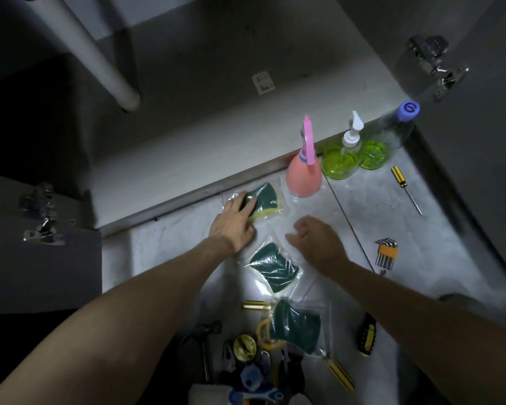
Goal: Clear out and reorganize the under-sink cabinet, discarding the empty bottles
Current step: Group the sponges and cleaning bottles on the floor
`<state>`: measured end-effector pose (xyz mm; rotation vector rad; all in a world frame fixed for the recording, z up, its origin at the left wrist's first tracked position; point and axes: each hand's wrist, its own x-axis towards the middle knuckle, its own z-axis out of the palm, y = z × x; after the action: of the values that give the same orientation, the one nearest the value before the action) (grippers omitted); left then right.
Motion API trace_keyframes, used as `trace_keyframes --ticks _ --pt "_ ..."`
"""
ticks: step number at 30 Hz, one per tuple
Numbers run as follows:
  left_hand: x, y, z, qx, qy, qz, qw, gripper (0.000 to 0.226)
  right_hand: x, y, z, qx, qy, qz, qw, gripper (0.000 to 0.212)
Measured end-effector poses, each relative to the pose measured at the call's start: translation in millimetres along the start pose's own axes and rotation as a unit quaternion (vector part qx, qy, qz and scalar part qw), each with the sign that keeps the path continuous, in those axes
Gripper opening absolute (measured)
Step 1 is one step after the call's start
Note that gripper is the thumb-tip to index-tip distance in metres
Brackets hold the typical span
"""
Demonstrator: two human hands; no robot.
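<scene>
1. The left hand (234, 226) lies on the bagged sponge (260, 200) nearest the cabinet sill (187, 197), fingers laid over the sponge's left end and curved down on it; whether the thumb grips underneath cannot be told.
2. The right hand (319, 241) hovers just right of it, fingers loosely spread and slightly bent, holding nothing.
3. That sponge, green over yellow in a clear bag, has its long axis running from lower left to upper right, roughly along the sill.
4. A second bagged sponge (275, 267) lies between the two forearms, its long axis running upper left to lower right; a third bagged sponge (295, 325) lies nearer the camera.
5. Along the sill to the right stand three bottles: a pink spray bottle (303, 176), nozzle up; a pump bottle (341, 163) with green liquid at its base; and a clear bottle (389, 141) with a blue cap, green liquid only at the bottom.
6. On the floor (362, 200) to the right lie a yellow-and-black screwdriver (405, 188) and a set of hex keys (386, 251).
7. Near the bottom edge sits a heap of tools (254, 363), too dark to sort out.
</scene>
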<state>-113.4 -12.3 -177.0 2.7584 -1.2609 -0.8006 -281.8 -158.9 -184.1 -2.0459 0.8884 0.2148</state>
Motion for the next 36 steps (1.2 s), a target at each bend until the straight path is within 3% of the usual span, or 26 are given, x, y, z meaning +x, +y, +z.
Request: trace_keyframes --ticks 2,4,9,11,15,18,21,23,24,25,26,28,30,32,36 --pt "-2 -11 6 0.003 -0.007 -0.021 1.0 0.073 -13 6 15 -0.065 -0.093 -0.03 0.993 0.042" --pt "-11 -24 9 -0.009 0.008 -0.034 0.999 0.069 -20 5 27 -0.136 -0.11 -0.068 0.982 0.051" --pt "-41 -49 10 -0.089 0.021 -0.128 0.987 0.057 -15 -14 33 -0.137 -0.111 -0.062 0.982 0.029" --pt "-53 -53 12 -0.154 0.027 -0.194 0.969 0.056 -10 -20 28 -0.091 -0.078 -0.038 0.992 0.017" --pt "-76 -59 20 -0.195 0.051 -0.289 0.936 0.061 -3 -28 21 0.05 0.046 0.036 0.997 0.014" --pt "-94 -59 26 -0.197 0.053 -0.318 0.926 0.057 -5 -35 18 0.086 0.02 0.105 0.99 0.036" --pt "-107 -53 26 -0.154 0.074 -0.299 0.939 0.056 -17 -34 14 -0.076 0.024 0.008 0.997 0.051" --pt "-110 -54 22 -0.119 0.132 -0.229 0.957 0.034 -18 -33 12 -0.162 0.074 -0.111 0.978 0.04" --pt "-111 -57 18 -0.093 0.158 -0.172 0.968 0.016 -16 -34 10 -0.169 0.084 -0.168 0.968 0.029" --pt "-110 -62 15 -0.063 0.162 -0.109 0.979 0.015 -12 -37 8 -0.168 0.083 -0.224 0.956 0.013" --pt "-105 -67 11 -0.019 0.135 -0.056 0.989 0.039 -6 -38 7 -0.179 0.068 -0.274 0.943 0.012" --pt "-94 -76 5 0.069 0.054 -0.001 0.996 0.079 8 -39 7 -0.258 -0.023 -0.346 0.902 0.054" --pt "-85 -79 0 0.136 -0.012 0.013 0.991 0.09 17 -38 9 -0.353 -0.091 -0.382 0.849 0.079" --pt "-79 -85 2 0.15 -0.039 -0.002 0.988 0.088 23 -38 14 -0.424 -0.106 -0.376 0.817 0.083" --pt "-80 -94 9 0.081 -0.043 -0.094 0.991 0.073 33 -45 26 -0.439 -0.067 -0.339 0.829 0.062"
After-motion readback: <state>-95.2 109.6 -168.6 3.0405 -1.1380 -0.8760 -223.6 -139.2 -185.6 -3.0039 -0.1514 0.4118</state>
